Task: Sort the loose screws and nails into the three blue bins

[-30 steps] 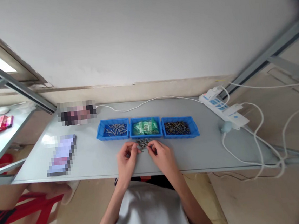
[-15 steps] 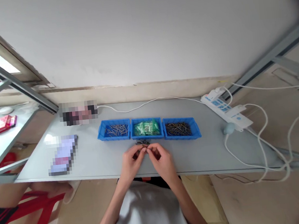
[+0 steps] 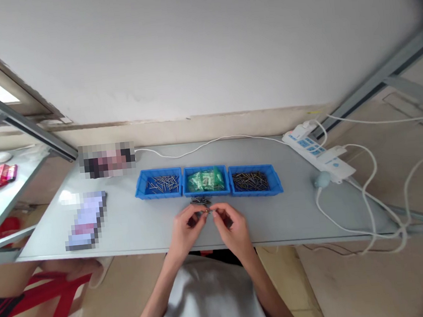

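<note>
My left hand [image 3: 188,226] and my right hand [image 3: 233,226] meet near the front of the table, fingertips pinched. Between them is a small metal piece [image 3: 208,211], thin and screw-like, too small to make out exactly. Just beyond my fingers lies a small pile of dark screw-like pieces [image 3: 200,200]. Behind it three blue bins stand in a row. The left bin [image 3: 139,193] holds thin silvery pins or screws, the middle bin [image 3: 188,193] green-and-clear plastic packets, and the right bin [image 3: 277,184] many dark, brassy screws.
A blurred-out phone-like slab [image 3: 86,220] lies at left, with a pixelated object [image 3: 107,161] behind it. On the right are a white power strip [image 3: 319,153] and looping cables [image 3: 367,203]. Another person's leg [image 3: 10,282] and a red stool [image 3: 54,313] are at lower left.
My fingertips have moved slightly apart, so the small metal piece between them now shows. The whole view has shifted a little; the bins stay put.
</note>
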Available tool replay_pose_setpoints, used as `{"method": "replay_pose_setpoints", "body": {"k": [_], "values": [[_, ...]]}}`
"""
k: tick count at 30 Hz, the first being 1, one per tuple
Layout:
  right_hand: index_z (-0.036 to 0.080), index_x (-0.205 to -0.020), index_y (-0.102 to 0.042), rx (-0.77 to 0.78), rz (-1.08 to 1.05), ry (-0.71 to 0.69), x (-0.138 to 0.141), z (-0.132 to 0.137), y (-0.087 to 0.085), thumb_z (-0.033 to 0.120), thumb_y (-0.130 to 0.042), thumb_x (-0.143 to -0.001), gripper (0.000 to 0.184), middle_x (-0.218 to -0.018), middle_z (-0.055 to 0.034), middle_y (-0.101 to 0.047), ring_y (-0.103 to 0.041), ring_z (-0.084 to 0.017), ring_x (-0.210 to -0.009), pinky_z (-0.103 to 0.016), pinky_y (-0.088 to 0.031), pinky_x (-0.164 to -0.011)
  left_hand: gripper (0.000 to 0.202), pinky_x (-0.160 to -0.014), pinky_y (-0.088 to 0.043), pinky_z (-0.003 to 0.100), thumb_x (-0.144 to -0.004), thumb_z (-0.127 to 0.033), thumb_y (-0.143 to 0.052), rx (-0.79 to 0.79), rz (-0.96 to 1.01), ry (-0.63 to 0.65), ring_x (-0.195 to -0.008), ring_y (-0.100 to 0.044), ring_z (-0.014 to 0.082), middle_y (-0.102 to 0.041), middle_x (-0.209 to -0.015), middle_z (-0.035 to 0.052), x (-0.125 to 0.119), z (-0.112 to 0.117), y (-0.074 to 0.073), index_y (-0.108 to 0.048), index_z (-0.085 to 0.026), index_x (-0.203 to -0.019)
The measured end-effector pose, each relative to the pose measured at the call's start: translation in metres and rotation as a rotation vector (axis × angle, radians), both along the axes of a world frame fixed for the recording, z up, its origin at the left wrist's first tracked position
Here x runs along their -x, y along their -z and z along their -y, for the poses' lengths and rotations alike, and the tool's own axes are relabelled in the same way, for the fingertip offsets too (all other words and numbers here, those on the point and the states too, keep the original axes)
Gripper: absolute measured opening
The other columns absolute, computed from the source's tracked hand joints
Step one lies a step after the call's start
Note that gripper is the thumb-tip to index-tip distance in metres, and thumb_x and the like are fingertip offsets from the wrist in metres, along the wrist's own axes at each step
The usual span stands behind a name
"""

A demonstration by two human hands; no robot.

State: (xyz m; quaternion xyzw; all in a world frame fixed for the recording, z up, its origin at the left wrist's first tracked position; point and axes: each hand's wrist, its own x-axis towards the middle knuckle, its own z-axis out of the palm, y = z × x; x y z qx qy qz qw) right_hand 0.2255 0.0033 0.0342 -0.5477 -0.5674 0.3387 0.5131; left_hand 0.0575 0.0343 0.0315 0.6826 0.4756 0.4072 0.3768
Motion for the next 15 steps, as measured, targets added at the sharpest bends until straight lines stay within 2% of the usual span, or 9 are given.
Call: {"method": "replay_pose_setpoints", "body": {"k": [11,15], "values": [[0.023,-0.109,-0.069,-0.015,0.026,-0.013,0.0037,-0.0012,-0.0022,0.026,-0.063,-0.099,0.012,-0.081,0.0003,-0.067,-0.056,-0.013,-0.063,-0.024,-0.048,-0.061,0.008,-0.061,-0.047,0.022,-0.096,-0.021,-0.066,-0.044,0.028,0.006,-0.061,-0.055,0.0104,-0.076,-0.096,0.0048,-0.0015,0.0008,-0.0092,-0.074,-0.019,-0.095],[0.023,-0.108,-0.070,-0.020,0.036,-0.009,0.0026,-0.0004,-0.0016,0.026,-0.064,-0.099,0.011,-0.082,0.0001,-0.068,-0.056,-0.013,-0.063,-0.025,-0.048,-0.060,0.007,-0.061,-0.048,0.023,-0.096,-0.020,-0.066,-0.040,0.031,-0.004,-0.061,-0.056,0.0104,-0.076,-0.096,0.0050,-0.0017,0.0006,-0.0084,-0.073,-0.019,-0.094]]}}
